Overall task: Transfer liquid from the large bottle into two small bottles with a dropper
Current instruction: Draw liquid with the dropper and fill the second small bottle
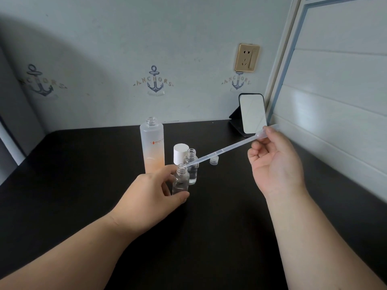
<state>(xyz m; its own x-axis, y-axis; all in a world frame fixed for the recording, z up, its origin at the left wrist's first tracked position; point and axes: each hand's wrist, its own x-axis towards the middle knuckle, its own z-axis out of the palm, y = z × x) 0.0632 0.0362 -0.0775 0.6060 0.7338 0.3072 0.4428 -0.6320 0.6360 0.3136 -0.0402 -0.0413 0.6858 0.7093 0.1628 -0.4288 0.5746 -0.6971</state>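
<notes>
A person's two bare forearms reach in from the bottom edge over a black table [73, 185]; the elbows are cut off by the frame. The left hand [150, 197] closes around a small clear bottle [180, 181], thumb at its base and fingers behind, hiding part of the glass. The bottle stands upright on the table with its mouth open, and whether it holds any liquid is hard to make out. The right hand [274, 162] pinches the bulb end of a long clear plastic dropper [222, 150] between thumb and fingers, so the bulb is mostly hidden. The dropper slants down to the left, its tip at the rim of the held bottle's mouth; any liquid inside the tube cannot be told.

Just behind the held bottle stands a second small bottle [191, 164], open, with clear liquid filling its lower part. A white cap [181, 152] stands behind and partly hidden by it. Left of these stands the large bottle [152, 145], tall, frosted, uncapped, fading to orange toward its base; its liquid level is unclear through the frosting. A small clear cap [214, 160] lies on the table right of the bottles. At the back right corner a small mirror [253, 114] leans on a dark stand.
</notes>
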